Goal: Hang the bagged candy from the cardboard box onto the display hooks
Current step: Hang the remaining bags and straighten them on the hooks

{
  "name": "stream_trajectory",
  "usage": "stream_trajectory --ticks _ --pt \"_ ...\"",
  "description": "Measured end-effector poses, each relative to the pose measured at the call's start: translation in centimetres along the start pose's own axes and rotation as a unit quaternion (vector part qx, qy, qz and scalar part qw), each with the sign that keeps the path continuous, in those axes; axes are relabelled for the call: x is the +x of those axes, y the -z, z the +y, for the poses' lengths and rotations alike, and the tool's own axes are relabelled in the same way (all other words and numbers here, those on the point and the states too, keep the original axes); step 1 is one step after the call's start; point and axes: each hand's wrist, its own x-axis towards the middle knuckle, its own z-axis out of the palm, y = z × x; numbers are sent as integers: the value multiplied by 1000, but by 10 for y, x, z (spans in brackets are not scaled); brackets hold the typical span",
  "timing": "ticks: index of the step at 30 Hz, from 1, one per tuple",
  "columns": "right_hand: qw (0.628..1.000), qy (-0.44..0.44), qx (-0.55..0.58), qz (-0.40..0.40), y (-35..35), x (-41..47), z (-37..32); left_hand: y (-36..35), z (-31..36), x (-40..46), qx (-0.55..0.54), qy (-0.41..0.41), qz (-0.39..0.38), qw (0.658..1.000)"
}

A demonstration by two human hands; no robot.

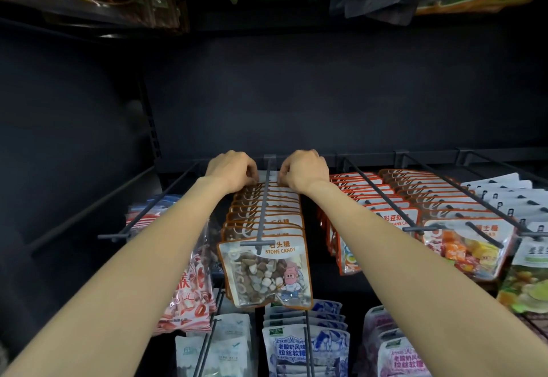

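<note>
A row of several clear, orange-edged stone candy bags [267, 269] hangs on a grey display hook [262, 216] in the middle of the rack. Both arms reach to the back of that hook. My left hand [232, 170] has its fingers curled on the top edge of the rearmost bags, left of the hook rod. My right hand [304, 169] grips the same bags' top edge just right of the rod. The fingertips are hidden behind the knuckles. The cardboard box is out of view.
Neighbouring hooks carry orange-edged jelly bean bags [385, 216] and fruit candy bags [465, 246] on the right and red-white bags [189, 287] on the left. An empty hook [148, 207] stands at left. Lower hooks hold white and blue bags [299, 347]. A dark back panel rises behind.
</note>
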Motion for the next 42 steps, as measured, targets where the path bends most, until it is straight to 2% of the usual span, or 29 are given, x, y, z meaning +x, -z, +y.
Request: stream_trajectory --ticks 4,6,10,12,19,36,38,40,42 --pt "999 27 -30 27 4 -3 -3 0 -4 2 -26 14 8 1000" --pt "999 39 -18 14 7 -5 -4 -4 -4 3 -58 22 4 998" --pt "985 69 -34 -153 9 -10 -5 -16 -1 4 -146 60 -132 979" --pt "972 68 -55 -216 9 -13 -3 -19 -2 2 -165 74 -165 969" --pt "961 53 -72 -261 3 -16 -1 -24 -3 -1 -171 90 -187 963" --pt "968 44 -60 -241 10 -24 -4 -15 7 -12 -147 68 -153 975" --pt "975 58 -61 -207 18 -30 -8 -5 11 -17 -175 69 -104 977" --pt "987 79 -54 -129 29 -43 -12 7 14 -25 -221 63 -17 973" --pt "996 87 2 -38 37 -63 -13 20 18 -40 -282 63 68 955"
